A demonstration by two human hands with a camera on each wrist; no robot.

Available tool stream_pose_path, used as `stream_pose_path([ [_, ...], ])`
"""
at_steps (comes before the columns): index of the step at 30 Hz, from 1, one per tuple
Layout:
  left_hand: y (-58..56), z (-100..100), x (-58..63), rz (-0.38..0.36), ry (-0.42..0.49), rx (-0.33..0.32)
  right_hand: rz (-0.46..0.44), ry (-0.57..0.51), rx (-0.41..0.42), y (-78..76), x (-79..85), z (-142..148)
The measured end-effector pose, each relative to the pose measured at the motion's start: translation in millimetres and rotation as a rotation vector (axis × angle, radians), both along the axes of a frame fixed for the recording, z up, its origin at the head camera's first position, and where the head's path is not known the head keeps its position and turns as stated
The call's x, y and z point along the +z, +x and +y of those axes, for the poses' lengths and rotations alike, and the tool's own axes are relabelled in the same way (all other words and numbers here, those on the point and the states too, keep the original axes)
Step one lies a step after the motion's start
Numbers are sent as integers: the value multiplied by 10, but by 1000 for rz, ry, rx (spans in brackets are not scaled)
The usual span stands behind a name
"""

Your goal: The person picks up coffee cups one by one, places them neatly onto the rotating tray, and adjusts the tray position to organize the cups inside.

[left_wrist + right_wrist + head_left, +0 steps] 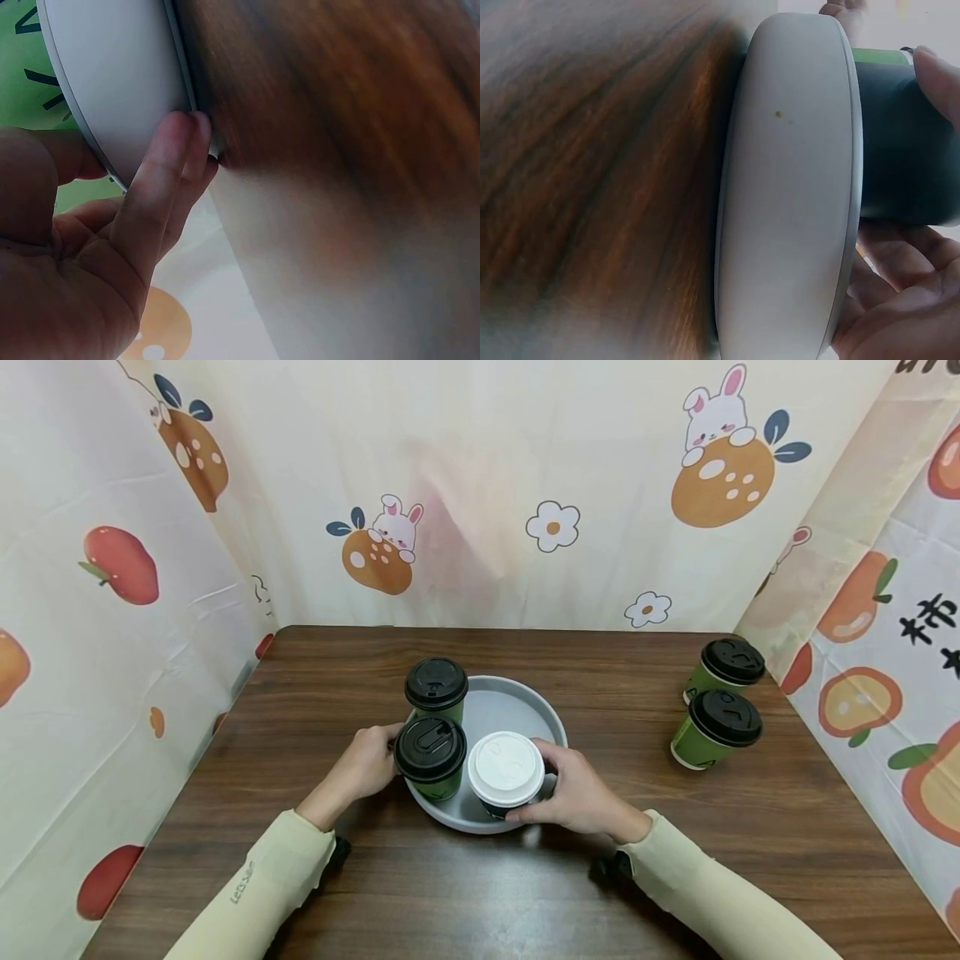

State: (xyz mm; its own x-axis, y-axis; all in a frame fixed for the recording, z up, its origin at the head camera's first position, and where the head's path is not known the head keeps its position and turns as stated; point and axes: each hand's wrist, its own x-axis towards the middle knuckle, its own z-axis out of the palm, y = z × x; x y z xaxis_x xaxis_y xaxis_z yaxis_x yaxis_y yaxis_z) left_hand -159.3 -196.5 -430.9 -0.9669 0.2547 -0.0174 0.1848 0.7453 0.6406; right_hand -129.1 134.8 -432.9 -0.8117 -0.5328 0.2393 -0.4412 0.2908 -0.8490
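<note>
A round grey tray (517, 693) bears two green paper cups with black lids, the far one (437, 685) and the near one (431, 756), on its left side. At the tray's near right stands a dark paper cup (904, 142) with a white lid (506, 768). My right hand (577, 789) grips this cup, thumb on the near side and fingers round the far side. At the tray's left edge is my left hand (372, 762). In the left wrist view its thumb (79, 154) lies over the rim and its fingers (154, 172) press the outer wall.
Two more green cups with black lids, one behind (731, 662) and one in front (724, 720), stand at the right of the brown wooden table (600, 693). Printed curtains (480, 460) enclose the table's back and sides.
</note>
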Motion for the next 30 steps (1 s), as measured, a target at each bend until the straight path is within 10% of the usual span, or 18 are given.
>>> stream_pose_path([
  [30, 6, 11, 14, -18, -6, 11, 18, 59, 30, -3, 46, 53],
])
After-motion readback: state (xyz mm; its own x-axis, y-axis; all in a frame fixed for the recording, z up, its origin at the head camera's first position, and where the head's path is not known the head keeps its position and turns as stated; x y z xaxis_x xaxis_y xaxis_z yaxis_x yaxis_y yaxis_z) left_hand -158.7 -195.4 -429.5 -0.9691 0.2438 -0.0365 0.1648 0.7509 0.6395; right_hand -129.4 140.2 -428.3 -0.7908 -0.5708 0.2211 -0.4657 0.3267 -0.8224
